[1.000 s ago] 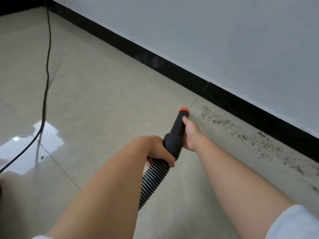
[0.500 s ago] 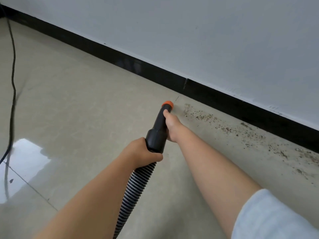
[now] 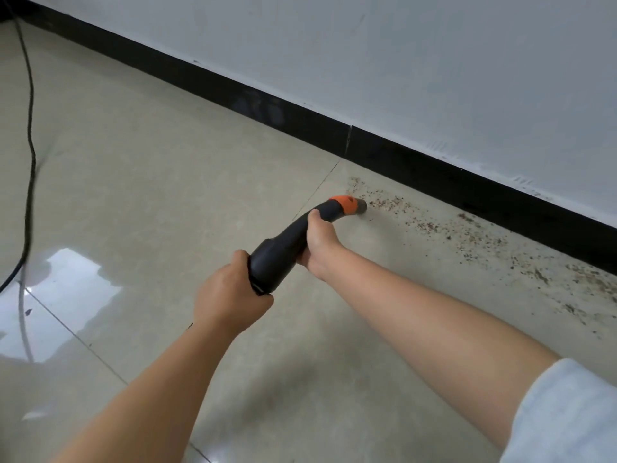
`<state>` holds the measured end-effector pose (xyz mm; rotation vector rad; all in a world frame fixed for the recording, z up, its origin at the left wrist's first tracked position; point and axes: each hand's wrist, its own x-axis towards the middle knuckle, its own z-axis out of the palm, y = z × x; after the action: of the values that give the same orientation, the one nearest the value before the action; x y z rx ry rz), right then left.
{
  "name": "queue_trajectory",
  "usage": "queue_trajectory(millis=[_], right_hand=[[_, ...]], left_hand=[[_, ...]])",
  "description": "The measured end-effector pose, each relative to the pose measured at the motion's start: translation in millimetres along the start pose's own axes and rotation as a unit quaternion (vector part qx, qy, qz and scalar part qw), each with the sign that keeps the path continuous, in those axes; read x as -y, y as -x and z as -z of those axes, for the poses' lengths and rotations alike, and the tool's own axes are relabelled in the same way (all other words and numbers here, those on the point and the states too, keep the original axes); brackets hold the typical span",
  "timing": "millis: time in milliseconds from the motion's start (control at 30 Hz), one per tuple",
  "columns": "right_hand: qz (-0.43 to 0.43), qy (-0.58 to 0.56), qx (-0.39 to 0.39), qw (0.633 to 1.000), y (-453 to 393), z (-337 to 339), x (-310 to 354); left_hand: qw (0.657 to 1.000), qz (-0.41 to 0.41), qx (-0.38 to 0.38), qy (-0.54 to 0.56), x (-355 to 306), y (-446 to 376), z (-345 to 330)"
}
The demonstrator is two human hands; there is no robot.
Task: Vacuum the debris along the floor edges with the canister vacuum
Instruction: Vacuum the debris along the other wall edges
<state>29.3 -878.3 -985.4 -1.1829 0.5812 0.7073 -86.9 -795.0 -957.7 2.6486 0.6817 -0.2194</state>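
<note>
Fingers of our right hand [image 3: 319, 240] are wrapped around the curved black vacuum handle [image 3: 290, 243], thumb on top just behind the orange collar [image 3: 345, 204]. Fingers of our left hand [image 3: 230, 295] are clamped on the handle's wide rear end, where the hose would join; the hose itself is hidden behind that hand and forearm.

Nozzle tip [image 3: 361, 206] is down at the floor [image 3: 150, 182], at the left end of the debris [image 3: 474, 238]. We can't tell if it actually touches the tile.

Progress, as we judge it: barely started on this strip. The brown specks run from the tip rightward along the black baseboard [image 3: 434, 168] toward the right edge of view, getting denser near the far right. A few specks sit just past the tip toward the baseboard. Floor left of the tile joint looks free of specks, but we can't say whether it was vacuumed or never dirty.

Left to do: whole trail to the right, plus the seam against the baseboard.

A black power cord [image 3: 31, 135] lies on the floor well apart at far left, clear of our path.
</note>
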Motion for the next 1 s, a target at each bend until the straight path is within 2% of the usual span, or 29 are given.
queue_trajectory(millis=[100, 233, 467, 700, 1000], right_hand=[[-0.001, -0.022, 0.011, 1.000, 2, 16, -2], [0.031, 0.013, 0.014, 0.999, 8, 34, -1], [0.044, 0.037, 0.053, 0.997, 26, 51, 9], [0.022, 0.042, 0.096, 0.994, 22, 50, 26], [0.040, 0.074, 0.057, 0.995, 1, 47, 41]], left_hand=[[1.000, -0.012, 0.005, -0.003, -16, 13, -5], [0.998, -0.043, 0.021, 0.027, -36, 34, -13], [0.981, -0.021, 0.130, 0.142, -50, 24, -5], [0.982, 0.001, 0.120, 0.144, -56, 13, -12], [0.979, 0.034, 0.115, 0.166, -70, -8, -22]])
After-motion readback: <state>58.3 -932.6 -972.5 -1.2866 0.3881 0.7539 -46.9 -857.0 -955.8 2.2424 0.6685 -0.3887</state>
